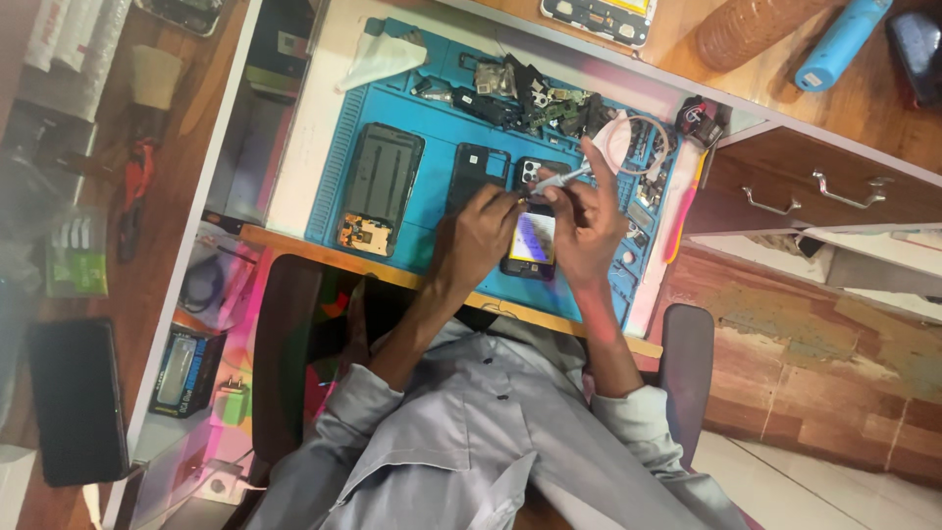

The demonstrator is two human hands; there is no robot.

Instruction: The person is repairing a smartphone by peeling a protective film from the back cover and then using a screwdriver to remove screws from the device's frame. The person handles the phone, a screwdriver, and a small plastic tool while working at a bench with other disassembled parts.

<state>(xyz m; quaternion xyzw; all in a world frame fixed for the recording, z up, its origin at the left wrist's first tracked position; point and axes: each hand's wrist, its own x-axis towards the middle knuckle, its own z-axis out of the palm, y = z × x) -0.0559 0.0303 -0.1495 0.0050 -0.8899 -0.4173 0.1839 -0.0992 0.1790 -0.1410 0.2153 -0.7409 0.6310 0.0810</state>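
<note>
1. Blue work mat (432,147) on the white bench: landmark for all below, strewn with parts.
2. Dark phone frame (378,186) flat on the mat's left half, well apart from both hands.
3. Left hand (483,234) at mat centre, fingers curled nearly shut, fingertips touching the opened phone (531,245).
4. Right hand (589,221) just beside, pinched closed around a silver tool (557,180), tip toward the phone's camera end.
5. Heap of small dark components (530,98) along the mat's far edge, beyond the hands.
</note>
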